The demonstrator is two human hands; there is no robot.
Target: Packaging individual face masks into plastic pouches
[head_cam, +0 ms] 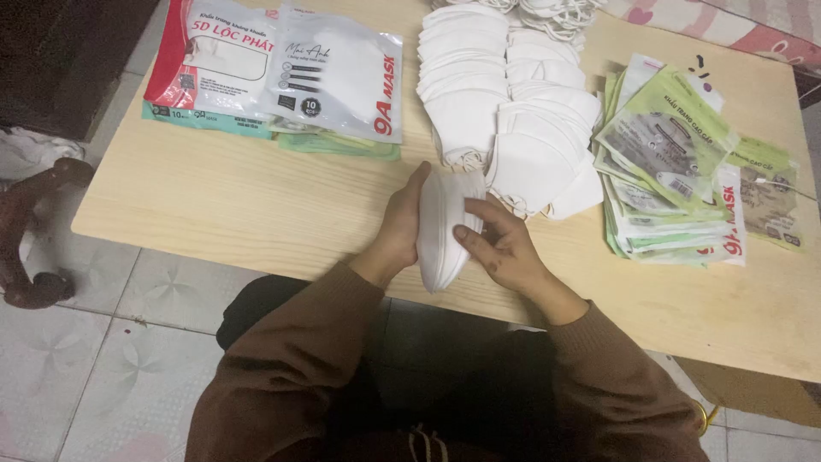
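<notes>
At near table edge: my left hand (400,224) and right hand (503,246) clamp stack of white folded face masks (440,231) edge-up, fingers closed round both sides, squaring stack.

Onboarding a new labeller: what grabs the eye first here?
At the table's near edge, the left hand and right hand squeeze a stack of white masks stood on edge. Behind it, rows of loose white masks fan across the wooden table, with a pile of green-and-white pouches to the right and printed mask packs far left.
</notes>
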